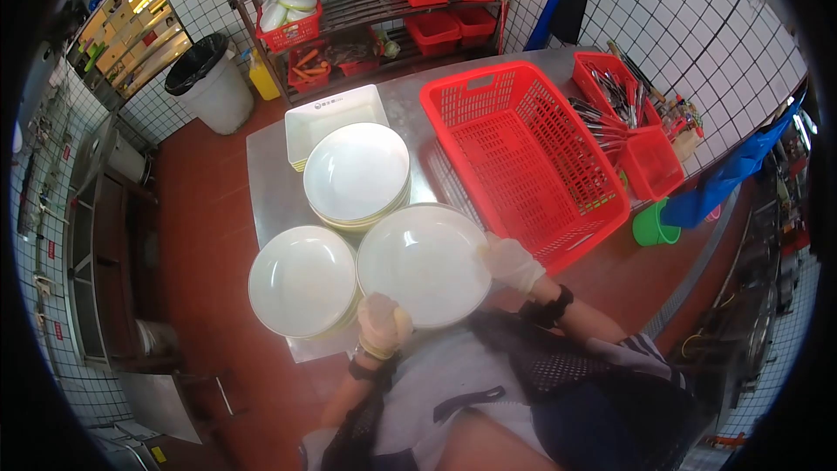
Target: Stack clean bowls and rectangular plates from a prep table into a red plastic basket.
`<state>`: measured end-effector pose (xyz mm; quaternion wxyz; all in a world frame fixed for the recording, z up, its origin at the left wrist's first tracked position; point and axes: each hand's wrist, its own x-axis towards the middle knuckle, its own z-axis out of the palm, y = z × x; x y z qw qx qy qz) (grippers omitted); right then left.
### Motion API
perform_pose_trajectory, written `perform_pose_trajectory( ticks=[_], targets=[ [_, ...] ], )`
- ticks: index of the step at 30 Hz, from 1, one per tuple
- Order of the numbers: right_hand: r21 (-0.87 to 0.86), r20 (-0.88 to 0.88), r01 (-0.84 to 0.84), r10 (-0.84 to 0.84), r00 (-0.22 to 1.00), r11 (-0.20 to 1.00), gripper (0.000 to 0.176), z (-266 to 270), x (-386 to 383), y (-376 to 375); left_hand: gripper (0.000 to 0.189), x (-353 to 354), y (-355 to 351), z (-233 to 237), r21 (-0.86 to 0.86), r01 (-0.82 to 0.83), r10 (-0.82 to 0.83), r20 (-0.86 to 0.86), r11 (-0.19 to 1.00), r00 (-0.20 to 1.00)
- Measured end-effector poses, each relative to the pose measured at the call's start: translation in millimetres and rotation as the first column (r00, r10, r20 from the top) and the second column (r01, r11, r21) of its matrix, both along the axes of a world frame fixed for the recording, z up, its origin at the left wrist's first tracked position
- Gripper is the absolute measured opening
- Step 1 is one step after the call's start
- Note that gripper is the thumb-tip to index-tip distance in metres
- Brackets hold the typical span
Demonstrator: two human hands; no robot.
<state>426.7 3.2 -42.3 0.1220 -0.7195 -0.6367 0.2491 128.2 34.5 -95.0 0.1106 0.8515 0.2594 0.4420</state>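
A large round white plate [425,266] is held by its rim between my two gloved hands, at the table's near edge. My left hand [384,326] is closed on the near left rim. My right hand [513,263] grips the right rim, with its fingertips partly hidden. Whether more plates lie beneath this one is hidden. Left of it stands a stack of round white plates [302,281]. Another, taller stack of round white plates [357,172] rises behind. Farther back is a stack of rectangular white dishes [299,128].
A big red plastic basket [527,153] stands at the right of the metal table [270,187]. Beyond it, a red bin of utensils [602,78] sits by the wall. A rack [349,22] holds red baskets. A grey bin [214,96] and green bucket [656,225] are nearby.
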Motion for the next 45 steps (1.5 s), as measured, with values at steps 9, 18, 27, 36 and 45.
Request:
perform_pose_trajectory(
  ticks=[9, 18, 27, 36, 45],
  targets=[
    [-0.078, -0.16, 0.058, -0.07, 0.985, 0.995, 0.028, -3.7, 3.3, 4.3, 0.015, 5.0, 8.9, 23.3, 0.023, 0.013, -0.015, 0.086, 1.0, 0.996],
    [-0.18, -0.243, 0.126, -0.168, 0.955, 0.976, 0.036, -15.3, 11.0, 1.8, 0.015, 7.6, 12.5, 49.7, 0.036, 0.048, -0.049, 0.022, 0.998, 0.999],
    [-0.177, -0.802, 0.068, -0.184, 0.569, 0.982, 0.038, -52.1, 35.9, -19.7, 0.016, 14.9, 10.9, 117.3, 0.128, 0.16, -0.166, 0.033, 0.979, 0.986],
    [-0.462, -0.827, -0.073, -0.459, -0.324, 0.884, 0.048, 30.0, 22.1, -23.4, 0.012, 30.4, 5.9, 168.9, 0.135, 0.254, -0.266, 0.075, 0.958, 0.961],
    [-0.481, -0.827, -0.047, -0.471, -0.307, 0.876, 0.05, 42.4, 47.3, -29.9, 0.019, 59.6, 13.0, 168.7, 0.182, 0.371, -0.374, -0.021, 0.911, 0.927]
  ],
)
